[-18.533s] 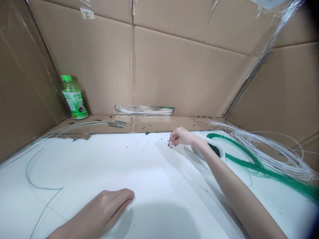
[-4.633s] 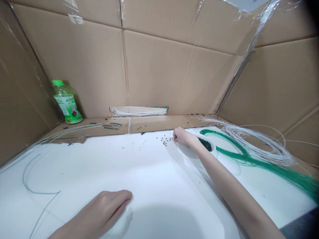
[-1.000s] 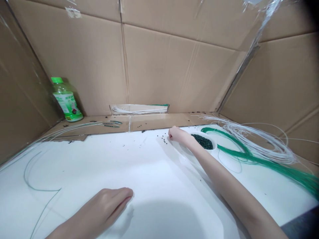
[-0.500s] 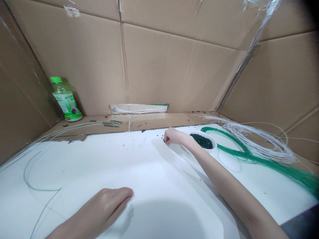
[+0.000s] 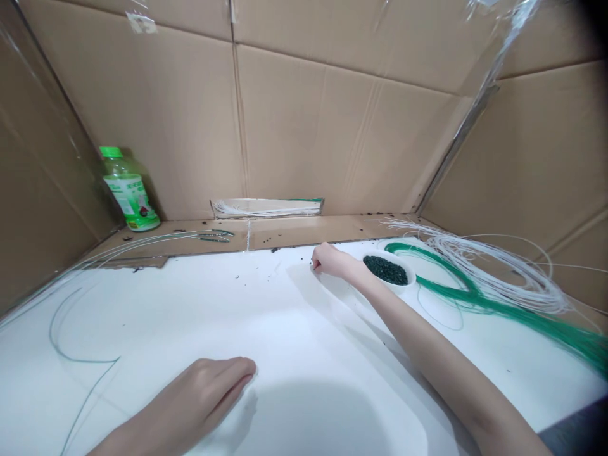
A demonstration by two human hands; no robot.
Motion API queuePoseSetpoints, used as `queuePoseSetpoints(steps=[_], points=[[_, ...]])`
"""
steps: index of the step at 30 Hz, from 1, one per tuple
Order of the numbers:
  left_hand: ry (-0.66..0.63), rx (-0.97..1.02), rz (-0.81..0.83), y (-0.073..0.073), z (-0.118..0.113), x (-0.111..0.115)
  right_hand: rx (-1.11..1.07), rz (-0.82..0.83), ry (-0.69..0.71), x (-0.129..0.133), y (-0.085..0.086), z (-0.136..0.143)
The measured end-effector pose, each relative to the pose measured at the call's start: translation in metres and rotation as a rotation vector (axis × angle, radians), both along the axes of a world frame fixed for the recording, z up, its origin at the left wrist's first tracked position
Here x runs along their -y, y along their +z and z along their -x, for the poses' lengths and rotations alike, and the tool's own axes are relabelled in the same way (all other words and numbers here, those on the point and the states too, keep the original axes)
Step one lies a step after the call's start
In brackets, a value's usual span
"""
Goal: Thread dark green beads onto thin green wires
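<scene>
My right hand (image 5: 327, 261) reaches to the far side of the white tabletop (image 5: 190, 304), its fingers pinched down at the surface. A few small dark loose beads (image 5: 302, 259) lie right by those fingertips; whatever is between them is too small to make out. Just right of that hand stands a white bowl (image 5: 410, 278) filled with dark green beads (image 5: 386, 270), partly behind my forearm. Nearer to me, my left hand (image 5: 211, 385) rests low over the table with thumb and fingers pressed together. What it pinches, if anything, is hidden.
Coils of white strands (image 5: 503, 272) and a green bundle (image 5: 522, 320) lie on the right. A thin green strand (image 5: 90, 361) curves at left. Beaded strands (image 5: 209, 235) lie along the back. A green-capped bottle (image 5: 130, 196) stands against the cardboard wall (image 5: 294, 126).
My right fingertips have shifted slightly among the loose beads, and fewer beads show beside them. My left hand holds its pose. The whole view has moved very slightly.
</scene>
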State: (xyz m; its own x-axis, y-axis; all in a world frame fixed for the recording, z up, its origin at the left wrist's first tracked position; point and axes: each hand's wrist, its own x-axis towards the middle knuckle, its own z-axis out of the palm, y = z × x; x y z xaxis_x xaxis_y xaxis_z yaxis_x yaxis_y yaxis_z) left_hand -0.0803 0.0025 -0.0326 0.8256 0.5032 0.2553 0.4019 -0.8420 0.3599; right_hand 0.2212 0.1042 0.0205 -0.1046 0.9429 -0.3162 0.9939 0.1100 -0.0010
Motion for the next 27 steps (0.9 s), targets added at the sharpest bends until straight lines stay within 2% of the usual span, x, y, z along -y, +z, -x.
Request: queuePoseSetpoints(steps=[9,20,24,27], points=[[-0.006,0.037,0.001,-0.001,-0.001,-0.001,0.05,-0.048,-0.006,0.0,-0.004,0.0],[-0.005,0.057,0.006,0.001,0.0,-0.001,0.13,-0.09,-0.04,-0.007,-0.01,-0.014],[0.001,0.066,-0.004,0.001,-0.001,0.0,0.145,-0.123,-0.07,-0.008,-0.003,-0.024],[0.003,0.065,0.007,0.001,-0.001,0.0,0.119,-0.125,-0.041,-0.007,0.005,-0.025]])
